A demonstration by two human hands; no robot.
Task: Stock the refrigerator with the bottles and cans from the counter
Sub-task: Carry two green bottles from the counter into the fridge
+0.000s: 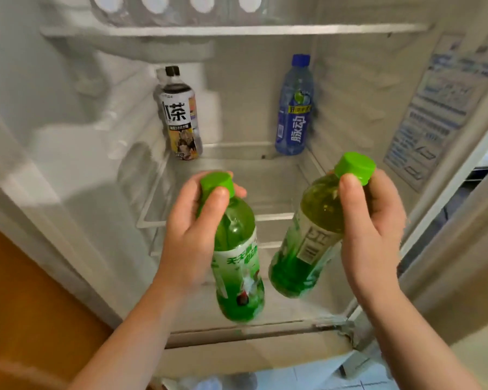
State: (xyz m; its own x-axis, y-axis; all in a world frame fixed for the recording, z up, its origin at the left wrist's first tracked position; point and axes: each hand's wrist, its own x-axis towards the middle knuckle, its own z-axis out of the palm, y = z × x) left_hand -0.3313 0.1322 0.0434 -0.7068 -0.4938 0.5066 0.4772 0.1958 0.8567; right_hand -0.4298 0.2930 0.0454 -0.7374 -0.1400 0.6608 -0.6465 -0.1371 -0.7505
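I am looking into an open refrigerator (76,114). My left hand (190,235) grips the neck of a green tea bottle (237,266) with a green cap, held upright in front of the lower shelf. My right hand (375,229) grips the neck of a second green-capped tea bottle (307,243), tilted with its base toward the left. Both bottles hang above the glass shelf (265,181). At the back of that shelf stand a dark tea bottle with a black cap (181,119) on the left and a blue drink bottle (293,108) on the right.
An upper shelf (237,30) carries several clear bottles with white caps. A label sheet (440,108) is stuck on the right inner wall. A wooden panel (26,305) stands at the lower left; tiled floor (321,375) shows below.
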